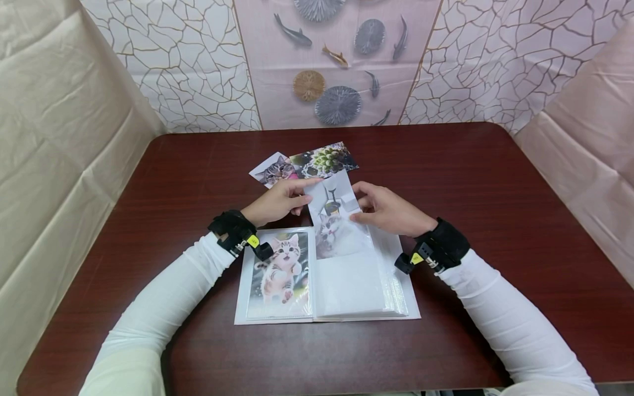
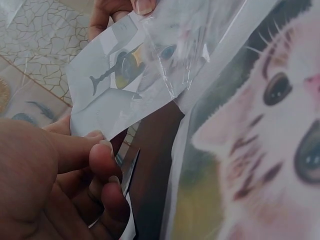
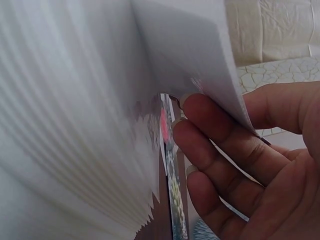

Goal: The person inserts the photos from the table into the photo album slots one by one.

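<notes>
An open photo album (image 1: 349, 286) lies on the table, a kitten photo (image 1: 282, 269) filling its left page. A pale photo (image 1: 329, 203) with a kitten and a glass-like shape is partway inside the clear sleeve of the right page, its upper part sticking out of the top. My left hand (image 1: 282, 201) pinches the photo's upper left corner between thumb and fingers. At the sleeve's upper right edge, my right hand (image 1: 383, 209) grips the album page (image 3: 200, 45), thumb on the front and fingers behind it.
Beyond the album lie two more photos, a tabby cat photo (image 1: 272, 169) and a succulent photo (image 1: 324, 159) overlapping it. The dark wooden table (image 1: 495, 220) reaches back to a patterned cloth (image 1: 198, 66), with pale fabric at both sides.
</notes>
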Available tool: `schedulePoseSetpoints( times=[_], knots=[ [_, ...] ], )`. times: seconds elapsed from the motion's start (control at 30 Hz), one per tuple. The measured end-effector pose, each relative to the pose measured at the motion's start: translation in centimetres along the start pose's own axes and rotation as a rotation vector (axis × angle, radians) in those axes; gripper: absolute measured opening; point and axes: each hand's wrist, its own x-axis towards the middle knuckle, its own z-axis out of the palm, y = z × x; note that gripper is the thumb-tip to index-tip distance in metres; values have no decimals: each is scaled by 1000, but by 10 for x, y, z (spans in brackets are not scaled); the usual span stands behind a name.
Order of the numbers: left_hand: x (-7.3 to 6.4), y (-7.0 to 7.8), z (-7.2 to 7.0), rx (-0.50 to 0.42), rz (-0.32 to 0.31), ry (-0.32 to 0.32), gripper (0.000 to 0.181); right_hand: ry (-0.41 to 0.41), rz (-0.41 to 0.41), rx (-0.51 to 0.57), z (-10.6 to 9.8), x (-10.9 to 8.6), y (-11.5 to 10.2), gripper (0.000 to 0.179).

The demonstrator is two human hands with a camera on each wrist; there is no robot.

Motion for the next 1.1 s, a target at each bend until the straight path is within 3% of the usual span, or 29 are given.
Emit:
schedulePoseSetpoints(
  times=[0.57, 0.73, 1.1],
  knots=[
    [0, -1, 2, -5, 9, -70, 47, 7, 4, 12, -1, 1, 0, 56],
    [0, -1, 4, -33, 11, -90, 45, 18, 10, -4, -1, 1, -1, 66],
    [0, -1, 3, 0, 23, -102, 44, 29, -8, 3, -2, 0, 1, 84]
  ],
)
